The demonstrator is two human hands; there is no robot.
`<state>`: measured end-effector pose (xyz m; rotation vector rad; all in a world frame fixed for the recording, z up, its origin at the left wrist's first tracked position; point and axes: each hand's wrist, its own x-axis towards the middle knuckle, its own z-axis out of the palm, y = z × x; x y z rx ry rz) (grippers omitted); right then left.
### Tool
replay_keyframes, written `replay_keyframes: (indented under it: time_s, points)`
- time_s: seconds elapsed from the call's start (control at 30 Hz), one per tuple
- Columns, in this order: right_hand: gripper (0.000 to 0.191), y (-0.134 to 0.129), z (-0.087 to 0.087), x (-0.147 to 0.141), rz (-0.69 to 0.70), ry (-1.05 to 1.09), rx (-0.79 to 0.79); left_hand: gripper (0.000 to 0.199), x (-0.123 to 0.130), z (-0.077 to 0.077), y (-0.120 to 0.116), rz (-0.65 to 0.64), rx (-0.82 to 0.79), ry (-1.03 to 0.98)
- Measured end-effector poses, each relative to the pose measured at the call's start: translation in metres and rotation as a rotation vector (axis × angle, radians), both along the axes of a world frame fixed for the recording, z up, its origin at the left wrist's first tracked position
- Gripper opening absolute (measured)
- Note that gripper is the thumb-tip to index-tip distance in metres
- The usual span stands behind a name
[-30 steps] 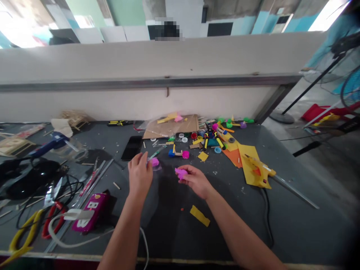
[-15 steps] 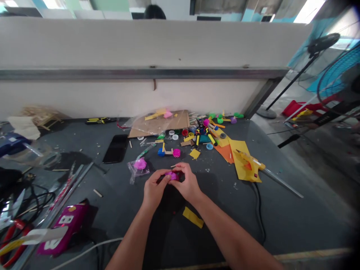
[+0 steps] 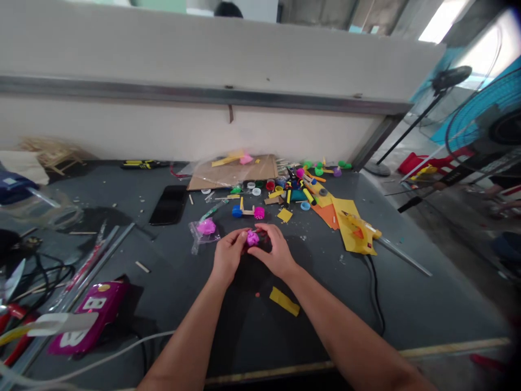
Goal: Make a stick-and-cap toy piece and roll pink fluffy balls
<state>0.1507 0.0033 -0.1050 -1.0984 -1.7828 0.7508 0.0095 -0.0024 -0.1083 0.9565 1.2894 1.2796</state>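
Purple lump (image 3: 253,238) is partly hidden between the hands (image 3: 228,252).

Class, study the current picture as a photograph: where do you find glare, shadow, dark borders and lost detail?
Head view: glare whites out the bright opening at upper right; head view: shadow falls right of the purple box; head view: the lower right border fades to black; head view: the pink lump looks soft, fine detail unclear.
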Motion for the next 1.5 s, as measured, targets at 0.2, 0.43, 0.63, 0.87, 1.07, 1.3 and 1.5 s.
replay_keyframes:
  time_s: [0.2,0.43,0.63,0.87,1.07,1.3,1.5]
  points:
    - [0.017,-0.001,0.000,0.002,-0.041,-0.005,0.029,0.035,0.001,0.005,-0.002,-0.038,0.053,-0.027]
    - [0.036,0.000,-0.006,0.003,-0.064,0.084,-0.008,0.038,0.004,0.007,-0.001,-0.060,0.078,0.047]
    - [0.039,-0.005,0.000,0.005,-0.025,0.001,0.093,0.032,0.002,0.007,-0.003,-0.081,0.002,0.027]
    - [0.022,0.000,0.002,0.008,-0.065,-0.094,0.229,0.050,0.009,0.012,-0.005,-0.117,-0.104,-0.213]
    - [0.053,-0.002,0.001,0.007,0.025,-0.097,0.232,0.036,0.008,0.015,-0.006,-0.112,-0.081,-0.189]
    - [0.029,0.001,-0.001,0.009,-0.022,-0.159,0.250,0.037,0.009,0.010,-0.009,-0.215,-0.099,-0.285]
    - [0.027,0.000,0.001,0.010,-0.082,-0.167,0.288,0.044,0.011,0.014,-0.010,-0.236,-0.070,-0.224]
